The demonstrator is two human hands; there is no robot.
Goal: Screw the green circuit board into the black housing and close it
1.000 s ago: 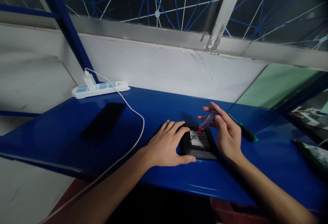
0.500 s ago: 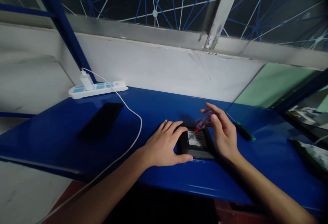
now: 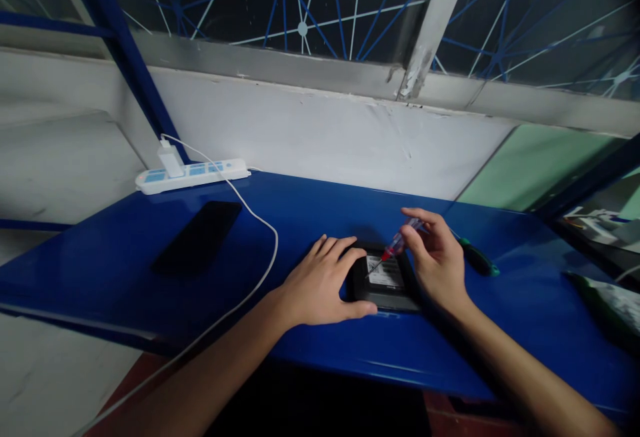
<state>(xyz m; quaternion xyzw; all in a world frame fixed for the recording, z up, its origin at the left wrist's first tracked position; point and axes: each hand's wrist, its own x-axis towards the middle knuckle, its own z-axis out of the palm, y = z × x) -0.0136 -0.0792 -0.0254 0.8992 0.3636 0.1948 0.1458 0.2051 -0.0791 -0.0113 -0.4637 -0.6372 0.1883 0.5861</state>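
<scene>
A flat black device (image 3: 411, 300) with a white printed label (image 3: 387, 271) lies on the blue table. My left hand (image 3: 320, 283) braces its left side, with the thumb along the near edge and the index finger by the far left part; the other fingers are spread out. My right hand (image 3: 440, 260) is closed around the clear handle of a screwdriver (image 3: 397, 243) with a red collar. Its shaft slants down to the left, and the tip meets the device near the label's left edge. What the tip sits in is too small to make out.
A green-and-black screwdriver (image 3: 477, 258) lies right of my right hand. On the left are a dark phone-like slab (image 3: 197, 237), a white cable (image 3: 273, 250) and a white power strip (image 3: 195, 175) with a plugged-in charger (image 3: 171, 159). A dark green packet (image 3: 605, 300) lies far right.
My right hand has turned on the screwdriver handle, its fingers curling in closer, and the handle leans slightly further right. My left hand and the device stay in place.
</scene>
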